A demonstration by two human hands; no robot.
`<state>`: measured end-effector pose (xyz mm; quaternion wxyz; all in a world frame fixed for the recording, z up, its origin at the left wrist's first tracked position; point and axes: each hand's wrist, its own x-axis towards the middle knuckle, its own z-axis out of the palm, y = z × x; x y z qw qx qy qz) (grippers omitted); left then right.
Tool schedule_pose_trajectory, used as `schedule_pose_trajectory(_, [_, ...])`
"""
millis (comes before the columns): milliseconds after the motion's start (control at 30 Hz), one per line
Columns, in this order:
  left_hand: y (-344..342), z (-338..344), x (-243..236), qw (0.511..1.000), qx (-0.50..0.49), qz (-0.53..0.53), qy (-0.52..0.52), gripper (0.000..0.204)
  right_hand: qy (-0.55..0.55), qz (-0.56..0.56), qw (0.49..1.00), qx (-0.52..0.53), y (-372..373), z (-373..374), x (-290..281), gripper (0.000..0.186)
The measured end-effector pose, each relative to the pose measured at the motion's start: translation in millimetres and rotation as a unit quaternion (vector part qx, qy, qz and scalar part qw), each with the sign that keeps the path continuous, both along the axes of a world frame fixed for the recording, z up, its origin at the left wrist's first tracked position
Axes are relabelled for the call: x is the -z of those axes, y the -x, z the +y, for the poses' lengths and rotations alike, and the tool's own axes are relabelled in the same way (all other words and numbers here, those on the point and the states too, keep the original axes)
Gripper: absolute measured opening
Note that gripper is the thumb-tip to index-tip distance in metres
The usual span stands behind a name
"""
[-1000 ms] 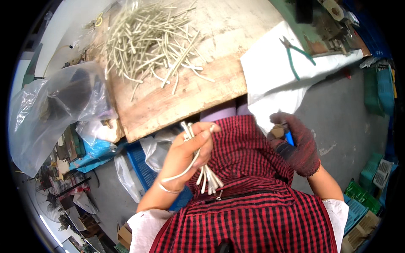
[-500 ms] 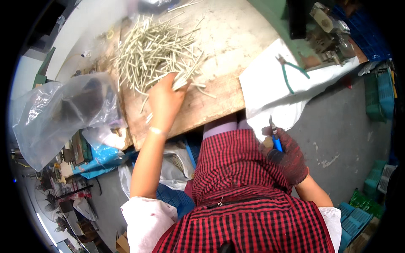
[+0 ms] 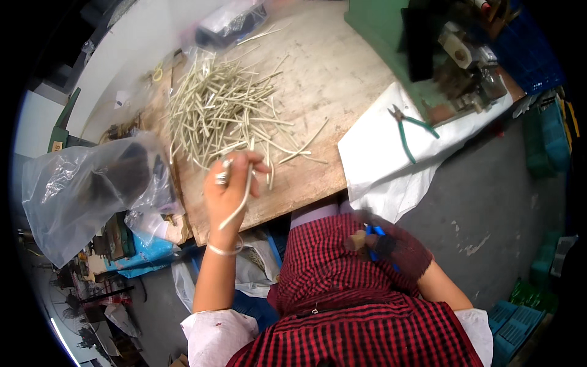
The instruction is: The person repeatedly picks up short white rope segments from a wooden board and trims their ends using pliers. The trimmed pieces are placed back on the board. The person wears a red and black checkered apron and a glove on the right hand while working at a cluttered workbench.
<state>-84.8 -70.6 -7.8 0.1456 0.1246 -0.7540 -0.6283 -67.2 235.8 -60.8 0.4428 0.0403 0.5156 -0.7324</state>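
Observation:
A loose heap of short, pale cable-like pieces (image 3: pixel 211 104) covers the left part of the wooden tabletop (image 3: pixel 324 73). My bare left hand (image 3: pixel 226 189) is at the heap's near side, closed around several of these pieces. One curved piece (image 3: pixel 243 205) hangs from its fingers toward the wrist, and short ends of others show in the palm. Low over my lap, my right hand (image 3: pixel 397 244) wears a dark knitted glove with lighter fingertips. It grips a blue-handled tool (image 3: pixel 374 232) that looks like pliers; its working end is blurred.
Green-handled pliers (image 3: pixel 403 125) lie on a white sheet (image 3: pixel 385 165) at the table's right corner. Beyond stands a green machine with metal parts (image 3: pixel 461 55). A clear plastic bag (image 3: pixel 79 189) bulges at the left edge; a wrapped dark tray (image 3: pixel 229 24) sits at the back.
My left hand has drawn back from the heap toward me, turned palm up, with pieces in it. My right hand has moved left over my lap with the blue-handled tool.

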Motion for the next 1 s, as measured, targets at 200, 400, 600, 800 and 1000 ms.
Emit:
schedule_pose_trajectory(200, [-58.1, 56.3, -12.5, 0.973, 0.061, -0.037, -0.22, 0.043, 0.192, -0.192, 0.962, -0.004, 7.7, -49.7, 60.0, 0.044])
schedule_pose_trajectory(400, [-70.6, 63.4, -17.3, 0.934, 0.155, -0.113, -0.302, 0.054, -0.203, 0.56, 0.801, -0.061, 21.4, -29.1, -51.2, 0.061])
schedule_pose_trajectory(600, [-73.1, 66.0, -27.3, 0.93, 0.152, -0.17, -0.287, 0.041, -0.323, 0.637, 0.688, -0.131, 27.7, -23.3, -85.4, 0.064])
schedule_pose_trajectory(800, [-72.6, 63.8, -39.7, 0.931, 0.128, -0.222, -0.26, 0.037, -0.359, 0.663, 0.647, -0.116, 24.3, -21.9, -98.8, 0.062])
schedule_pose_trajectory(1000, [-71.1, 65.8, -39.5, 0.921, 0.124, -0.224, -0.293, 0.035, -0.375, 0.69, 0.603, -0.138, 26.1, -26.0, -101.8, 0.056])
